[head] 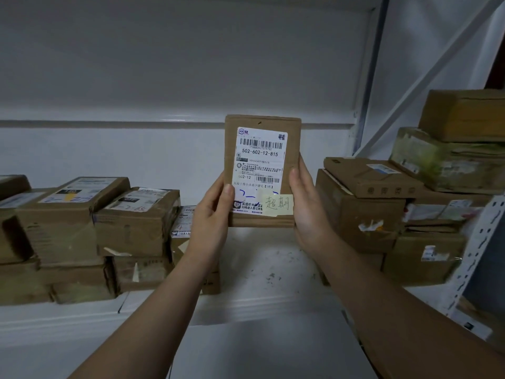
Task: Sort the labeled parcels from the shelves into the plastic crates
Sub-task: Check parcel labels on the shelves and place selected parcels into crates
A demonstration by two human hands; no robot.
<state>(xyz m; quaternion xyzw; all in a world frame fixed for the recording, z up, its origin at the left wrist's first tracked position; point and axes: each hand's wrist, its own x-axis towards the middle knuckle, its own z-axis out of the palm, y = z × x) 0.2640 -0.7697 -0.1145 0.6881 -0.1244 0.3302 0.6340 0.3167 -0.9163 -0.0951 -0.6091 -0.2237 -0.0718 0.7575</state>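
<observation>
Left hand (211, 212): grips the lower left edge of the parcel, thumb pressed flat on the front face, fingers behind.

Right hand (306, 206): grips the lower right edge of the same parcel, thumb lying along the front edge, fingers behind.

Parcel (292, 132): flat brown cardboard, held upright between both hands, raised off the shelf, above the middle of its front edge. Front face turned to the camera.

Shipping label (259, 157): white, on the parcel front; barcodes, printed number 502-602-12-815, blue pen marks near its lower edge.

Yellow note (277, 205): stuck over the label's lower right corner, handwritten characters.

Shelf (262, 258): white board, scuffed and bare under the parcel.

Small box (181, 222): just behind the left wrist, white label on top.

Left boxes (82, 231): brown cartons stacked in two layers towards the left end of the shelf, labels with blue writing on top.

Right boxes (360, 209): brown cartons stacked several high towards the right end, touching one another.

Perforated upright (478, 242): white metal post at the shelf's right front corner.
</observation>
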